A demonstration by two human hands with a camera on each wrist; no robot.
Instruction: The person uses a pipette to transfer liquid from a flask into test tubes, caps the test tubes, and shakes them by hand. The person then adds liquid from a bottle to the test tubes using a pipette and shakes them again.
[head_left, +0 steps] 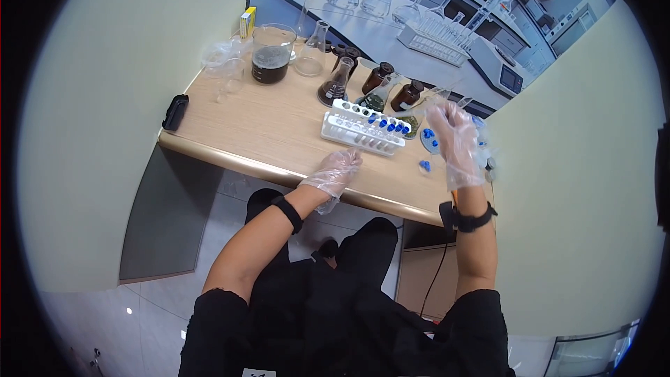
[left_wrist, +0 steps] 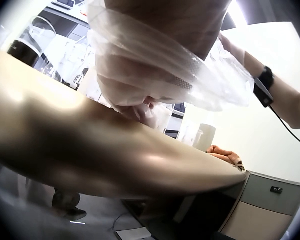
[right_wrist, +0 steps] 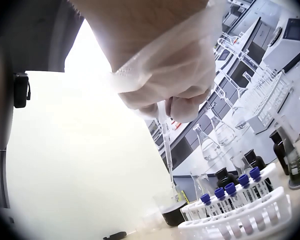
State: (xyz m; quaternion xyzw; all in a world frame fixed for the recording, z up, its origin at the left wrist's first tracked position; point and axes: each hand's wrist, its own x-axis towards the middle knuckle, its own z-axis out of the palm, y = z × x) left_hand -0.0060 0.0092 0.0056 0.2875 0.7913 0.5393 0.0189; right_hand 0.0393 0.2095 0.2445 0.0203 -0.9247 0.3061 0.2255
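My right hand (head_left: 452, 136), in a clear plastic glove, is raised over the right side of the table. It pinches a clear slender dropper (right_wrist: 167, 142), whose tip points down in the right wrist view. To its left stands a white test tube rack (head_left: 363, 141) holding several tubes, some with blue caps (head_left: 391, 127). My gloved left hand (head_left: 336, 171) rests at the table's front edge, just before the rack, with its fingers loosely curled. In the left wrist view, glove plastic (left_wrist: 145, 70) hides most of that hand; nothing shows in its fingers.
Behind the rack are flasks with dark contents (head_left: 335, 87) and brown bottles (head_left: 378, 78). A beaker of dark liquid (head_left: 270, 63) stands at the back left, beside an empty-looking flask (head_left: 311, 56). Loose blue caps (head_left: 425, 165) lie at the right. A black object (head_left: 176, 112) sits at the left edge.
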